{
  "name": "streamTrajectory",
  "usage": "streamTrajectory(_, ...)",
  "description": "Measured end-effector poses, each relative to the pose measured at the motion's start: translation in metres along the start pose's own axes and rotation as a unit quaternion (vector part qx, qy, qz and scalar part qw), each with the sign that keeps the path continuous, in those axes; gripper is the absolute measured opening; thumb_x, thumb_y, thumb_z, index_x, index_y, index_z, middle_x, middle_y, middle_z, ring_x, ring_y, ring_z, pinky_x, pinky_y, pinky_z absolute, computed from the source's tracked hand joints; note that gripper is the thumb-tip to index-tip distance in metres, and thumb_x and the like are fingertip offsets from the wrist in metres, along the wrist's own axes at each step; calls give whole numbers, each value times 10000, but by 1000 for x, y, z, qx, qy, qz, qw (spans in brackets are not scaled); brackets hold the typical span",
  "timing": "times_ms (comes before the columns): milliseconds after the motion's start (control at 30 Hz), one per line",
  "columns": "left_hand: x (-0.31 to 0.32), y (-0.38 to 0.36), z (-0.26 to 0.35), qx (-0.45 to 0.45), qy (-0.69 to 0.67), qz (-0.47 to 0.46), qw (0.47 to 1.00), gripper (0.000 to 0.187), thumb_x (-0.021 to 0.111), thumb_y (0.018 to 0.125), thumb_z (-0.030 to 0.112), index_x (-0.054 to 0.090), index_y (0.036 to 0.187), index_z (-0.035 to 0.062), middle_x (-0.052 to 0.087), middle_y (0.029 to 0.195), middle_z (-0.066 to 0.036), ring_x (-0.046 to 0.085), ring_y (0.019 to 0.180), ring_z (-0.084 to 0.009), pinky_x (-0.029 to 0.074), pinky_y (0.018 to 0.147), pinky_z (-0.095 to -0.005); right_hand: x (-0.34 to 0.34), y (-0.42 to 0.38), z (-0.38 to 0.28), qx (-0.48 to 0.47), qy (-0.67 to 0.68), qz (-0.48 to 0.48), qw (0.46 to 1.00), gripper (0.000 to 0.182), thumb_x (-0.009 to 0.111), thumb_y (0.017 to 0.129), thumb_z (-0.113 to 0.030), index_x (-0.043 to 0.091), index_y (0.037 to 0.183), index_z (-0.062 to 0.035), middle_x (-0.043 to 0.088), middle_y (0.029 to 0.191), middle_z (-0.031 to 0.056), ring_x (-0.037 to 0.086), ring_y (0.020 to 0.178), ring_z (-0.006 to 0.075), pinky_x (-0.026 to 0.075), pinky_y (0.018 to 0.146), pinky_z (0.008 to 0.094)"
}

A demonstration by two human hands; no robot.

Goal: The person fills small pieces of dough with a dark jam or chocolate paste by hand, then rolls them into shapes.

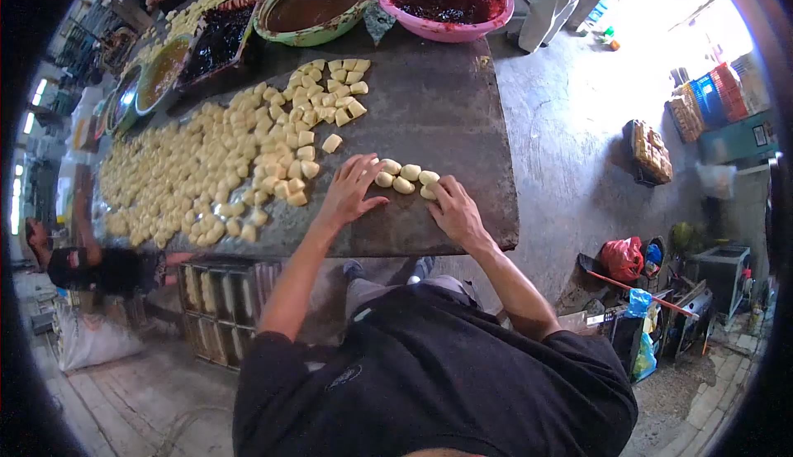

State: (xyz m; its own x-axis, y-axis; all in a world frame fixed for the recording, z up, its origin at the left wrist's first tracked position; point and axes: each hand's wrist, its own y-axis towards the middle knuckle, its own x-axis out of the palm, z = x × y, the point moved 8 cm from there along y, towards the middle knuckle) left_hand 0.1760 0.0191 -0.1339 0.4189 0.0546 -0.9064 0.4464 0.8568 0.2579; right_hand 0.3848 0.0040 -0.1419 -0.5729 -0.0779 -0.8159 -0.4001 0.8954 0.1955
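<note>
Several pale dough balls (405,184) sit in a small two-row cluster on the dark table (438,102) before me. My left hand (351,192) rests at the cluster's left end, fingers spread and thumb stretched out, its fingertips touching the dough there. At the opposite end, my right hand (457,211) bends its fingers over the last dough ball (428,192), partly hiding it. Left of my hands spreads a large mass of dough pieces (215,151), rounded ones farther left and cut chunks nearer. A single cut chunk (332,143) lies just beyond my left hand.
Along the far side stand a green basin (289,38) with brown filling, a pink basin (446,34) with dark red contents and a dark-filled tray (241,54). Another person (99,267) is at the left. Metal molds (219,308) stand below the table's near edge.
</note>
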Motion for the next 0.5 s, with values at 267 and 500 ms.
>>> streamTrajectory(267, 20, 24, -25, 116, 25, -86, 989, 820, 728, 757, 534, 471, 1424, 130, 479, 1401, -58, 440, 1292, -275, 379, 1069, -437, 7, 9, -11, -11, -3, 17, 1000, 387, 722, 829, -144, 593, 1187, -72, 552, 1157, 114, 584, 1081, 313, 516, 902, 437)
streamTrajectory(500, 22, 32, -22, 207, 11, -34, 978, 784, 694, 780, 559, 516, 1375, 80, 550, 1267, -43, 513, 1158, -230, 422, 954, -400, 12, 51, -45, -69, -146, -1, 987, 628, 758, 794, -328, 524, 1326, -90, 486, 1269, 157, 488, 1194, 336, 428, 995, 475)
